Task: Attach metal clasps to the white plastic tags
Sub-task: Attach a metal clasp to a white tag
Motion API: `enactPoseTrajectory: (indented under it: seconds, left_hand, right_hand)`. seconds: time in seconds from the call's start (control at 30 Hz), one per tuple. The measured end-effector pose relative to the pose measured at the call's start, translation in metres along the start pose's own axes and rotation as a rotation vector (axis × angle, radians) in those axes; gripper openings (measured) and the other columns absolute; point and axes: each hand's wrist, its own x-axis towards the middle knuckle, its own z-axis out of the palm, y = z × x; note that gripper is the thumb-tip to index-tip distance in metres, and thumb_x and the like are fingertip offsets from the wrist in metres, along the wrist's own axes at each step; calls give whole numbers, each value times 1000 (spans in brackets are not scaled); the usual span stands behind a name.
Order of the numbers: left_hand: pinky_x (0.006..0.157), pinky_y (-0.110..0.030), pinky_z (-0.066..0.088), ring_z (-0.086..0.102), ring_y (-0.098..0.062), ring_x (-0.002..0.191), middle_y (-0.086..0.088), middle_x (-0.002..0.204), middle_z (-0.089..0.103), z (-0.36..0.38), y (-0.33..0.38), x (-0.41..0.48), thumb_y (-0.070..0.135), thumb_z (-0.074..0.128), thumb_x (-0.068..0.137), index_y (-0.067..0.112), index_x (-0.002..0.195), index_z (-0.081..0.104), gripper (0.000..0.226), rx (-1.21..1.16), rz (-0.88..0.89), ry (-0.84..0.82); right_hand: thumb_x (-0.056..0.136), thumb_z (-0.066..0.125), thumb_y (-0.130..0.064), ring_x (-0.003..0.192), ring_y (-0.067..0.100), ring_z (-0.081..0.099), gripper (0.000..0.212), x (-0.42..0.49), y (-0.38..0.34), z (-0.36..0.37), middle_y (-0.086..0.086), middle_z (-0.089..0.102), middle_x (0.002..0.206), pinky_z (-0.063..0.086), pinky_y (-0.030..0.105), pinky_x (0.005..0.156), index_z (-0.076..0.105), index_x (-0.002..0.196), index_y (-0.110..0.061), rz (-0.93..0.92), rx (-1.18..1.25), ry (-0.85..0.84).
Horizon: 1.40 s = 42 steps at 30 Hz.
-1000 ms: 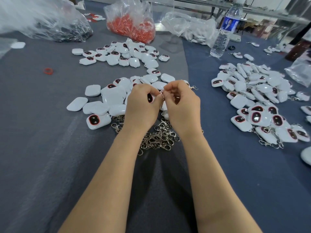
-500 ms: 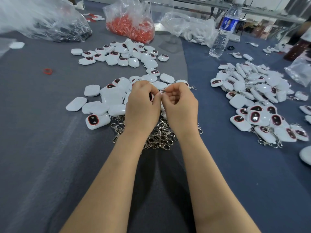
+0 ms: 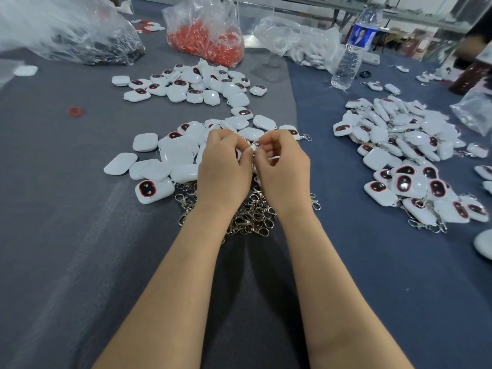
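**Far left.** A clear bag of dark parts and a stray red ring lie on the grey desk, well apart from the work.

**Left of centre.** Loose white tags with no clasps lie in a spread. Some are face up, showing a red-rimmed dark window, and others are face down.

**Centre.** The left hand is curled round the held tag, which shows only as a sliver between the fingers. The right hand meets it fingertip to fingertip, pinching a small bright piece, judged to be the metal clasp. Both hands hang just above the spread of tags. The heap of spare clasps lies on the desk below the wrists. The step in hand appears to be threading the clasp's ring through the tag's loop.

To do it well:
- Hold the tag steady, with its loop clear of the fingers.
- Let the right hand alone turn the ring.
- Lead with the ring's open end.
- Rotate until the loop sits fully inside. Whether the ring has entered yet cannot be told.

**Right.** The finished tags lie in a separate spread with clasps trailing from several. The assembled piece presumably belongs there. A water bottle stands beyond them.
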Motion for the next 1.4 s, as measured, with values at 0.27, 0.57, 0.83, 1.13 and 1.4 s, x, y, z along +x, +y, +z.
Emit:
enactPoseTrajectory:
  seconds: [0.27, 0.57, 0.83, 1.13, 1.4]
  left_hand:
    - [82, -25, 38, 43, -4, 86, -1, 112, 51, 0, 1, -1, 11, 57, 89, 18, 81, 54, 11, 17, 20, 2]
    - [76, -20, 33, 43, -8, 86, 5, 100, 45, -2, -3, 0, 6, 57, 89, 9, 83, 58, 6, 67, 105, -62]
    - [68, -10, 30, 44, -7, 82, 4, 97, 49, -4, -7, 4, 8, 59, 88, 12, 82, 59, 7, 43, 121, -57]
    - [77, -1, 37, 57, 14, 82, 8, 108, 57, -10, 2, 1, 8, 54, 89, 22, 112, 54, 27, -196, 53, -162]
    - [73, 9, 26, 46, 1, 97, 13, 106, 51, -6, 0, 1, 8, 54, 89, 16, 116, 49, 28, -150, 82, -193]
  right_hand:
    - [85, 61, -3, 62, 3, 47, 11, 1, 0, 1, -10, 55, 72, 43, 11, 64, 59, 86, -13, 20, 59, -6]
    - [86, 55, -1, 55, 1, 41, 15, 3, 4, -6, 0, 52, 75, 37, 8, 54, 52, 84, -16, 29, 57, -174]
    - [92, 55, -8, 68, -1, 52, 17, 2, 10, -4, -10, 58, 76, 39, 8, 59, 50, 83, -21, 22, 50, -169]
    - [89, 54, -8, 62, -1, 51, 10, 5, 13, -6, -10, 56, 70, 39, 11, 59, 56, 85, -17, 64, 23, 27]
    - [90, 49, -6, 74, 16, 51, 13, 2, 9, -7, -8, 55, 70, 39, 26, 64, 54, 86, -17, 33, -53, -3]
